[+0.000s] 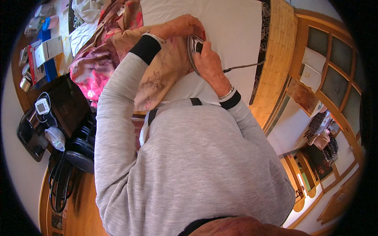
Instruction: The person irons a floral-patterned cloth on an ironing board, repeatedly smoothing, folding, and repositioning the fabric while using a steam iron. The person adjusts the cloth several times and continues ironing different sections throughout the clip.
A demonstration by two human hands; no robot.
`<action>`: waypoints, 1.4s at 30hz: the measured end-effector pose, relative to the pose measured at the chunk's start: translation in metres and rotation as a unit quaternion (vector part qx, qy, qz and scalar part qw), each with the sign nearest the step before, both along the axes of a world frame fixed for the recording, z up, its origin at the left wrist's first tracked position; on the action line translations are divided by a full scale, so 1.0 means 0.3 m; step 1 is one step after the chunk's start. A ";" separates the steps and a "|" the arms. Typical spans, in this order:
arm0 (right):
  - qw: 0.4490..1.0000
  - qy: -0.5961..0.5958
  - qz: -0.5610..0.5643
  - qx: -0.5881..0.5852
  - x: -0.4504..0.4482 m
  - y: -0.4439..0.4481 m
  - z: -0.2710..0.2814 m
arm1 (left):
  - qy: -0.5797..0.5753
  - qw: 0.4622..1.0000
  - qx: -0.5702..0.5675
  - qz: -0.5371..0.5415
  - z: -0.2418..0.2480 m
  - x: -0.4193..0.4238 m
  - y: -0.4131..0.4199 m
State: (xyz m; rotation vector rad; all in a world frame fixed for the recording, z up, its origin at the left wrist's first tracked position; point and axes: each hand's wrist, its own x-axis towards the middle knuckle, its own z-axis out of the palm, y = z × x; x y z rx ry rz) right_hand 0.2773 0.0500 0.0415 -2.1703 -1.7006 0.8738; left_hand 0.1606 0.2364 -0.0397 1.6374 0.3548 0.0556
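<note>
My right hand (209, 60) grips the handle of a clothes iron (192, 53), which rests at the right edge of a tan and pink patterned garment (162, 73). The iron's braided cord (245, 66) runs off to the right. My left hand (184, 26) is bent over the garment beyond the iron's tip, its curled fingers at the fabric's edge; the fingertips are partly hidden. The garment spreads leftward into crumpled pink floral folds (94, 76). Beneath it lies a white cloth (233, 26) covering the table.
A blood pressure monitor (42, 106) and a plastic bag (55, 138) lie at the left, beside a black chair (79, 153). Papers (48, 50), jars and boxes crowd the far left. A paned wooden door (336, 56) stands at the right.
</note>
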 end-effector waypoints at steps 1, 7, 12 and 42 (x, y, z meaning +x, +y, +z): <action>1.000 0.007 0.002 0.006 0.001 0.008 0.006 | 0.004 1.000 0.010 0.002 0.001 0.007 -0.001; 1.000 -0.003 0.010 0.022 -0.026 0.045 -0.005 | 0.008 0.999 0.015 0.042 -0.010 -0.006 0.011; 0.999 -0.010 0.006 0.035 -0.023 0.042 -0.017 | 0.078 0.925 0.298 0.224 0.040 -0.104 -0.008; 0.996 -0.089 0.022 0.019 0.003 0.154 0.035 | 0.137 0.851 0.413 0.292 -0.034 -0.182 -0.081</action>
